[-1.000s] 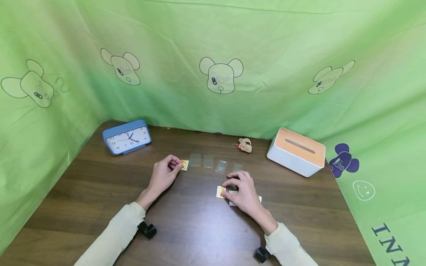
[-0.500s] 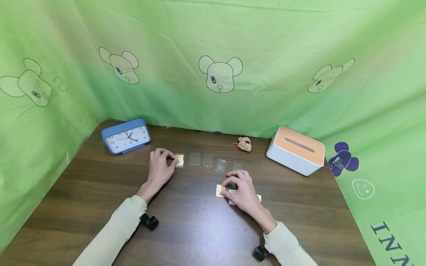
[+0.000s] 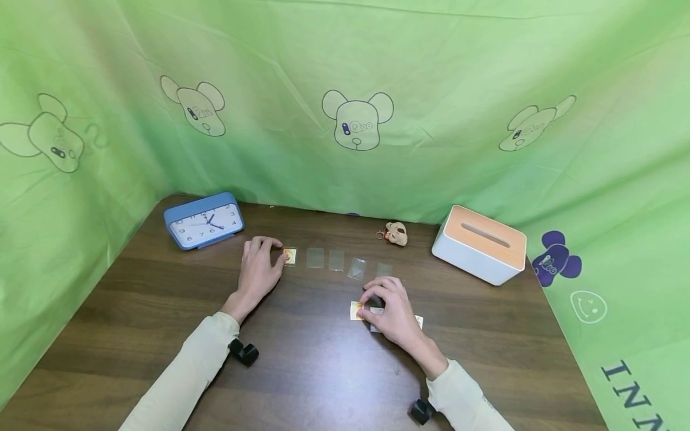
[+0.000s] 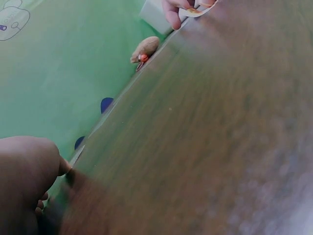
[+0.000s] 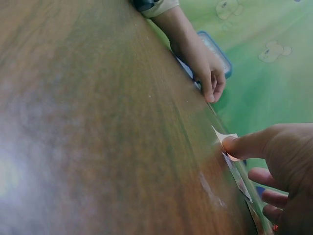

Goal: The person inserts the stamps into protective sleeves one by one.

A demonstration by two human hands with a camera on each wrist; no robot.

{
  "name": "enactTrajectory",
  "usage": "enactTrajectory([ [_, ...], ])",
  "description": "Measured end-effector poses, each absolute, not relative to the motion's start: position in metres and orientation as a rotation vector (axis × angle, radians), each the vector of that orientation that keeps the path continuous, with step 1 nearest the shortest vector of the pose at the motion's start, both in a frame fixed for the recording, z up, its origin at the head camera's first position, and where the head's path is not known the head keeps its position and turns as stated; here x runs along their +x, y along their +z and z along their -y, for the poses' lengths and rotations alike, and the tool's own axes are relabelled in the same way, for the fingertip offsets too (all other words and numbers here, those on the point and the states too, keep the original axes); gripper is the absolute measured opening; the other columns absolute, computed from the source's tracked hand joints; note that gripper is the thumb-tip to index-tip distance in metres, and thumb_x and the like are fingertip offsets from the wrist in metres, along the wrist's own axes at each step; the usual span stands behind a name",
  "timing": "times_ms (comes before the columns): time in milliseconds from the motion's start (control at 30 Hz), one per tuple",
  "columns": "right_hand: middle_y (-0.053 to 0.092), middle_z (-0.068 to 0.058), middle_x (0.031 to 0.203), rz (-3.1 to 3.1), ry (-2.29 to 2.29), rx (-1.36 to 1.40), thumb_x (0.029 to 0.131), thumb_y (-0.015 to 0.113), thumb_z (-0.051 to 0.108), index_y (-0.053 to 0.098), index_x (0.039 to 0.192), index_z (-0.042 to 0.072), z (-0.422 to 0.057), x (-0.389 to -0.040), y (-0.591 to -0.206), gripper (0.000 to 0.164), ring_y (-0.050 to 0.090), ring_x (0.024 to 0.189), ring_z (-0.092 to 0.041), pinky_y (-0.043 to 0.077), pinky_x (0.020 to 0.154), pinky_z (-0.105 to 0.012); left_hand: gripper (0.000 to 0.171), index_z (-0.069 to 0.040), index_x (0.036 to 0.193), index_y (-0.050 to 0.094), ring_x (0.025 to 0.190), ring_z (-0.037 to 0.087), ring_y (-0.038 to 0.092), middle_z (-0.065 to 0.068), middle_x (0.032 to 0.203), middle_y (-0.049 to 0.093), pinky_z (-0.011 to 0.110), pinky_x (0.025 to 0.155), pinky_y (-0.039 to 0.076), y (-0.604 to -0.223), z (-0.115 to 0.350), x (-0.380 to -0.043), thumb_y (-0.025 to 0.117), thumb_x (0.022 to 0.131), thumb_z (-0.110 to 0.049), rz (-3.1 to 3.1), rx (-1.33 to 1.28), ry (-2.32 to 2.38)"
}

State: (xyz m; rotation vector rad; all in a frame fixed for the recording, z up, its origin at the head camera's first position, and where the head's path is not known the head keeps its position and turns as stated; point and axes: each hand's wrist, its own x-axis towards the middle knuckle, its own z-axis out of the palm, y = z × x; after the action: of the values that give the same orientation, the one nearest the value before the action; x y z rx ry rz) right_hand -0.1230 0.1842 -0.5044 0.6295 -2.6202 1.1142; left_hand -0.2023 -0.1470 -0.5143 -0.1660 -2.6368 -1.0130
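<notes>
In the head view my left hand (image 3: 259,269) is at the far left of a row of clear plastic squares (image 3: 315,258). Its thumb and index finger pinch the left edge of a small yellow-and-white card (image 3: 290,256), which lies over a clear square at that end. Lower and to the right, my right hand (image 3: 395,312) holds another yellow-and-white card (image 3: 356,310) between thumb and index finger. The right wrist view shows this card (image 5: 228,142) slightly bent and raised under the thumb. Partly hidden beneath the right hand are more paper cards (image 3: 376,323) on the table.
A blue alarm clock (image 3: 205,221) stands at the back left of the brown wooden table (image 3: 307,371). At the back lies a beige keychain figure (image 3: 396,233). A white tissue box (image 3: 480,244) with a wood-coloured lid stands back right, before a green curtain (image 3: 280,120).
My left hand has moved left and slightly back with its card, bringing it over the leftmost clear square. The right hand stays almost still, holding its card.
</notes>
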Motion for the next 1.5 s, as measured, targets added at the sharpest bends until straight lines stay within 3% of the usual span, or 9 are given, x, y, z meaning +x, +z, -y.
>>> enactTrajectory([
  [267,0.079,-0.001,0.108,2.6,1.11,0.633,0.073,0.102,0.002,0.077,0.087,0.019,-0.184,-0.123,-0.507,0.033,0.063,0.118,-0.03,0.046,0.107,-0.052,0.029,0.002,0.125,0.069,0.122,0.05,0.052,0.028,0.133,0.06,0.062,0.104,0.044,-0.515,0.146,-0.203,0.079,0.102,-0.013,2.588,-0.175,-1.046],
  [500,0.075,0.009,0.088,2.507,1.094,0.649,0.073,0.099,0.003,0.075,0.084,0.021,-0.184,-0.121,-0.51,0.031,0.066,0.096,-0.017,0.045,0.088,-0.04,0.024,0.001,0.122,0.071,0.121,0.047,0.055,0.024,0.13,0.06,0.06,0.104,0.045,-0.51,0.139,-0.2,0.078,0.102,-0.01,2.545,-0.242,-1.075],
  [633,0.073,0.01,0.083,2.469,1.095,0.656,0.075,0.097,0.002,0.074,0.084,0.02,-0.183,-0.121,-0.511,0.03,0.066,0.088,-0.013,0.044,0.085,-0.035,0.024,-0.001,0.121,0.073,0.121,0.045,0.054,0.023,0.132,0.06,0.06,0.106,0.044,-0.506,0.133,-0.199,0.08,0.102,-0.012,2.562,-0.299,-1.059],
  [867,0.072,0.011,0.083,2.504,1.111,0.622,0.081,0.094,-0.002,0.083,0.1,0.014,-0.181,-0.12,-0.507,0.027,0.067,0.087,-0.016,0.046,0.082,-0.04,0.033,-0.01,0.128,0.078,0.135,0.045,0.045,0.02,0.143,0.057,0.062,0.109,0.037,-0.502,0.123,-0.2,0.085,0.101,-0.026,2.681,-0.338,-1.015],
  [1000,0.074,0.01,0.087,2.496,1.14,0.605,0.086,0.09,-0.001,0.085,0.098,0.014,-0.181,-0.119,-0.507,0.02,0.065,0.088,-0.014,0.045,0.083,-0.04,0.037,-0.013,0.134,0.079,0.144,0.047,0.04,0.022,0.153,0.054,0.064,0.11,0.035,-0.502,0.117,-0.202,0.084,0.102,-0.031,2.718,-0.393,-0.953],
  [1233,0.073,0.011,0.085,2.31,1.264,0.663,0.101,0.082,0.021,0.083,0.097,0.017,-0.189,-0.13,-0.53,0.006,0.062,0.083,-0.007,0.042,0.077,-0.029,0.049,-0.014,0.143,0.076,0.151,0.051,0.034,0.027,0.161,0.048,0.069,0.115,0.032,-0.504,0.109,-0.204,0.082,0.102,-0.039,2.758,-0.435,-0.872],
  [1333,0.074,0.01,0.086,2.315,1.279,0.61,0.1,0.083,0.024,0.083,0.096,0.017,-0.191,-0.132,-0.537,0.008,0.064,0.083,-0.008,0.044,0.08,-0.029,0.053,-0.014,0.146,0.074,0.155,0.053,0.03,0.029,0.163,0.046,0.072,0.119,0.029,-0.505,0.109,-0.205,0.082,0.101,-0.041,2.778,-0.423,-0.848],
  [1500,0.075,0.009,0.087,2.322,1.298,0.555,0.096,0.085,0.016,0.083,0.096,0.018,-0.191,-0.131,-0.535,0.003,0.066,0.085,-0.009,0.046,0.082,-0.03,0.056,-0.015,0.147,0.074,0.161,0.055,0.022,0.031,0.17,0.039,0.074,0.126,0.02,-0.508,0.11,-0.205,0.083,0.1,-0.045,2.802,-0.422,-0.777],
])
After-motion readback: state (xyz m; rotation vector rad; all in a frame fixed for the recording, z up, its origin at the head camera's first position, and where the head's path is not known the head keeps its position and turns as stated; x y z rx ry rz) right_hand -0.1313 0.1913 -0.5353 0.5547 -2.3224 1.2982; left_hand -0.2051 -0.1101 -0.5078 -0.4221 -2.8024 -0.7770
